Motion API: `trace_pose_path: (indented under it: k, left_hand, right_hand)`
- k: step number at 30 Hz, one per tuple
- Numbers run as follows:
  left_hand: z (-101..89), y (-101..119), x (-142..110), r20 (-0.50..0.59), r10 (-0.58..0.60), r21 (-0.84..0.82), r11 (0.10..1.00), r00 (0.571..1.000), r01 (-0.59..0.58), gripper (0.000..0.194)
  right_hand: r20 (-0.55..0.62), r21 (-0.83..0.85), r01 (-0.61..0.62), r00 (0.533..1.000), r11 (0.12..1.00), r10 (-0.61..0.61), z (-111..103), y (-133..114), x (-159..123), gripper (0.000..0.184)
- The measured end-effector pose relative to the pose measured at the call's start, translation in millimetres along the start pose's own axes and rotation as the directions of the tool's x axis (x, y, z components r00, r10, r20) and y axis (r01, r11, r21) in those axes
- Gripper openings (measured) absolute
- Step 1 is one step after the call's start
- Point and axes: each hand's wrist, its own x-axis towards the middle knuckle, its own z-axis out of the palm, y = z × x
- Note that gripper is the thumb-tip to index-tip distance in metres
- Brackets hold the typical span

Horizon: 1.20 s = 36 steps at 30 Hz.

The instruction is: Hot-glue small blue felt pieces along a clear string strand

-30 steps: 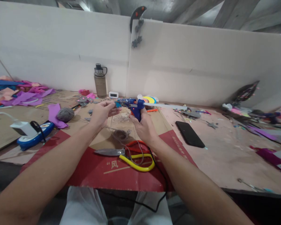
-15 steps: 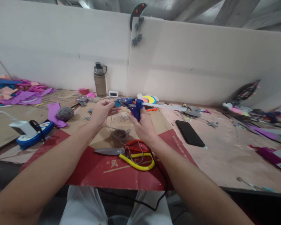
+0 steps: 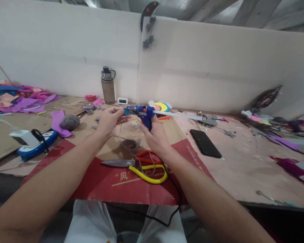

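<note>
My right hand [image 3: 157,136] is closed round the handle of a blue glue gun [image 3: 148,118], nozzle pointing left. My left hand [image 3: 107,123] is narrow, its fingertips pinching a small blue piece [image 3: 127,111] right at the nozzle. Main risk, I judge: if the tip is hot, a slip or an extra squeeze puts glue on my left fingers, they sit so close. Cannot tell whether glue is coming out.

Long glue stick [image 3: 176,114] juts out right from the back of the gun; a knock there could swing the nozzle.

Nearer me, a black cord [image 3: 177,194] passes the scissors [image 3: 148,181] and drops over the near edge of the red cardboard [image 3: 91,187]. A leg catching it could tug the gun. Loose grey string [image 3: 129,143] lies across the scissors handles; lifting either might drag the other. Phone [image 3: 205,144] to the right, well apart.
</note>
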Motion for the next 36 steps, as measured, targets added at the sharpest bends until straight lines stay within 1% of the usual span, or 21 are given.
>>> trace_pose_path:
  k: [10,18,25,31,36]
  left_hand:
    - [0.6,-0.3,-0.5,-0.008,-0.002,-0.001,1.000,1.000,0.002,0.012]
    - [0.6,-0.1,-0.3,-0.007,0.004,-0.012,1.000,1.000,-0.004,0.011]
    - [0.8,-0.7,0.0,-0.006,-0.006,-0.007,1.000,1.000,0.006,0.013]
    - [0.5,-0.9,0.0,-0.008,0.002,-0.004,1.000,1.000,-0.002,0.011]
    - [-1.1,-2.7,1.4,0.015,0.014,-0.009,1.000,1.000,-0.014,0.011]
  right_hand:
    - [0.005,-0.055,0.004,1.000,0.998,-0.004,-0.3,-1.0,-0.2,0.038]
    - [0.008,-0.069,-0.010,1.000,0.998,0.010,0.0,-0.2,0.0,0.040]
    - [-0.003,-0.062,0.016,1.000,0.998,-0.017,-0.6,-1.3,0.2,0.035]
    - [-0.002,-0.066,-0.003,1.000,0.998,0.002,-0.3,-0.6,0.2,0.038]
    - [0.004,-0.061,0.014,1.000,0.998,-0.013,-0.2,-1.3,0.0,0.035]
